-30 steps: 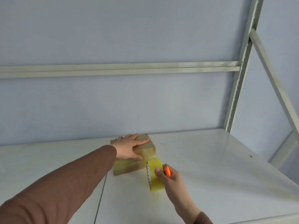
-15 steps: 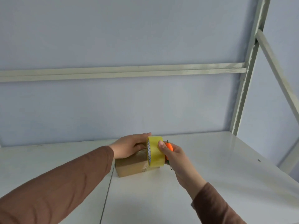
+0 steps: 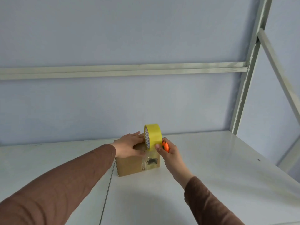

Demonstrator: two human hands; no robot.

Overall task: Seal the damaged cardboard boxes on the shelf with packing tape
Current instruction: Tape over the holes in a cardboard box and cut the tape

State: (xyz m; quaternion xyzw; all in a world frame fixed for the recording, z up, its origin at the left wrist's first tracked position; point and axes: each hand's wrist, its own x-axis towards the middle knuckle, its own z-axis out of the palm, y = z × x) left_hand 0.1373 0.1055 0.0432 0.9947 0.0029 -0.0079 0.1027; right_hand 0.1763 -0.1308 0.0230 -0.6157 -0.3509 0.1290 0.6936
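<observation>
A small brown cardboard box (image 3: 129, 165) stands on the white shelf (image 3: 211, 168), with a torn patch on the right of its front face. My left hand (image 3: 129, 146) lies flat on the box top, fingers straight and pointing right. My right hand (image 3: 169, 152) holds a yellow roll of packing tape (image 3: 153, 136) upright above the box's right end, along with a small orange cutter (image 3: 165, 146). A clear strip of tape runs from the roll down onto the box front.
The shelf's grey metal upright (image 3: 248, 78) and a diagonal brace (image 3: 279, 75) rise at the right. A horizontal rail (image 3: 121, 70) crosses the wall behind. A seam in the shelf board (image 3: 106, 192) runs toward me from under the box.
My right hand has lifted the tape roll from the shelf in front of the box up over its right end. The left hand stays on the box top. The camera has tilted lower.
</observation>
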